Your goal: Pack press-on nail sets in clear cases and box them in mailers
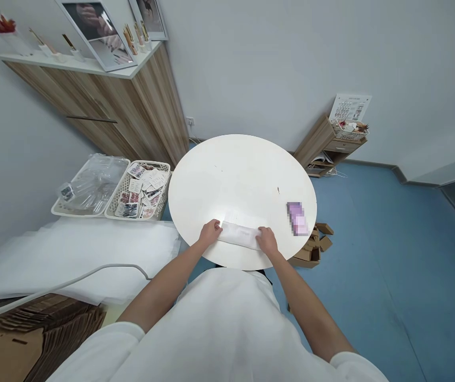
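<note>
A folded white packing sheet (238, 234), long and narrow, lies across the near part of the round white table (235, 170). It looks soft and slightly see-through; whether anything is wrapped inside is hidden. My left hand (210, 233) has its fingers closed on the left end of the sheet. At the opposite end, my right hand (267, 241) pinches the sheet with fingers curled over it. A pixelated purple and pink item (297, 218) rests on the table to the right of my right hand.
Left of the table stand a basket of printed cards (143, 188) and a basket of clear plastic bags (96, 185). Stacked white sheets (92, 249) and a grey cable (92, 270) lie nearer me. Cardboard boxes (311, 252) sit on the floor at right.
</note>
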`<state>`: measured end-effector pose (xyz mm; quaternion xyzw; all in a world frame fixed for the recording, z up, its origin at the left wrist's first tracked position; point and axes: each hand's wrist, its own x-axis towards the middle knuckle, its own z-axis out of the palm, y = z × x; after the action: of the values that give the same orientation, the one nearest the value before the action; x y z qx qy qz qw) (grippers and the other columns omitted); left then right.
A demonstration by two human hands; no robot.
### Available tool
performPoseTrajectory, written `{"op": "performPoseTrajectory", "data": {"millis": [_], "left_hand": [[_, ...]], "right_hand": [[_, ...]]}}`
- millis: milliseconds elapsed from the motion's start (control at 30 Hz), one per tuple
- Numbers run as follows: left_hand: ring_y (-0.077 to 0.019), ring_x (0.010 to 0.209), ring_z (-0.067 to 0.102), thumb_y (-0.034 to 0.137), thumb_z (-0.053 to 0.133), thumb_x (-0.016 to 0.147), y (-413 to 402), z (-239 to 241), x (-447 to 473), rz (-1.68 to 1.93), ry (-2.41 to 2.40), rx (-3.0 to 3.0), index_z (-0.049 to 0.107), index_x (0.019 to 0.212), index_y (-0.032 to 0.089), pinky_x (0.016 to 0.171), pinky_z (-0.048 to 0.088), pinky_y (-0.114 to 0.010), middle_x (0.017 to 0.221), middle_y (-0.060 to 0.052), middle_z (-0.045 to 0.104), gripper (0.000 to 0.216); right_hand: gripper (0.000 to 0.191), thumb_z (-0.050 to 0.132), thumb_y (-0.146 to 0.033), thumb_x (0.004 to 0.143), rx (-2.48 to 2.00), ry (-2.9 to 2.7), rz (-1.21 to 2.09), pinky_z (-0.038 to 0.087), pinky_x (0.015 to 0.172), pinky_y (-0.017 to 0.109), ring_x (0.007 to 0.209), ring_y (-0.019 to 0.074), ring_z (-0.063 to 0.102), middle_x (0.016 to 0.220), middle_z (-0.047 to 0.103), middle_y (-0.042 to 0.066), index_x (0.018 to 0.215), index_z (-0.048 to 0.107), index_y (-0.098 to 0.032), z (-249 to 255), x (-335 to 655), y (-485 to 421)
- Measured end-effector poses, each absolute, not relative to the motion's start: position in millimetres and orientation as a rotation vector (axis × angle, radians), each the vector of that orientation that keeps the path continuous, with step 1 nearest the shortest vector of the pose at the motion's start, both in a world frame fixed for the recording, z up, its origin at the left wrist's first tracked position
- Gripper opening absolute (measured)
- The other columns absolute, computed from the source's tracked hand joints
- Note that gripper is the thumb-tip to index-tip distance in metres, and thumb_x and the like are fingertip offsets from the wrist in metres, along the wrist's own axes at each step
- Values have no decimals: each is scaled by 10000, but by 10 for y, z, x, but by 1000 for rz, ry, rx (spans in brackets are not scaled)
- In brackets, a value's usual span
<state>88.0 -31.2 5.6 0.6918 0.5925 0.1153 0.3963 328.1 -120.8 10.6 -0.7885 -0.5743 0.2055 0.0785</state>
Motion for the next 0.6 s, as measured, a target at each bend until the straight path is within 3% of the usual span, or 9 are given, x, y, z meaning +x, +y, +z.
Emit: {"op": "performPoseTrajectory", "data": {"millis": [133,233,400,500,600], "left_hand": [[-185,896,557,245,441,788,-436,63,869,494,1533,1958,492,1064,174,784,444,-327,1027,-83,573,290],[-211,1055,482,234,420,803,-614,100,963,493,1211,2329,510,1074,188,887,382,-365,1120,-89,539,289],[-252,1209,351,215,462,773,-854,78,1236,270,970,2588,471,1164,217,966,285,-422,1309,-88,417,391],[-253,1227,335,218,446,784,-898,12,1308,237,1019,2579,442,1204,214,978,268,-426,1337,-96,388,420],[-246,1230,337,198,431,787,-899,-36,1320,244,1031,2555,439,1210,217,983,268,-419,1351,-92,371,423]], "right_hand": [[496,455,-273,763,-2336,-1324,443,370,897,408,1132,278,412,1200,441,149,1236,379,-147,-5,3318,-1534],[591,472,-302,736,-2283,-1056,621,332,962,398,1173,263,385,1240,407,153,1278,313,-127,-71,3258,-1723],[724,539,-338,674,-2130,-671,956,402,921,338,1160,234,424,1284,375,146,1307,243,-150,-52,3059,-1701],[743,577,-345,643,-2110,-474,999,440,882,324,1179,227,411,1284,374,135,1292,253,-182,13,3019,-1586],[751,619,-333,618,-2050,-306,1082,493,791,289,1086,207,497,1267,376,140,1269,271,-196,72,3057,-1490]]}}
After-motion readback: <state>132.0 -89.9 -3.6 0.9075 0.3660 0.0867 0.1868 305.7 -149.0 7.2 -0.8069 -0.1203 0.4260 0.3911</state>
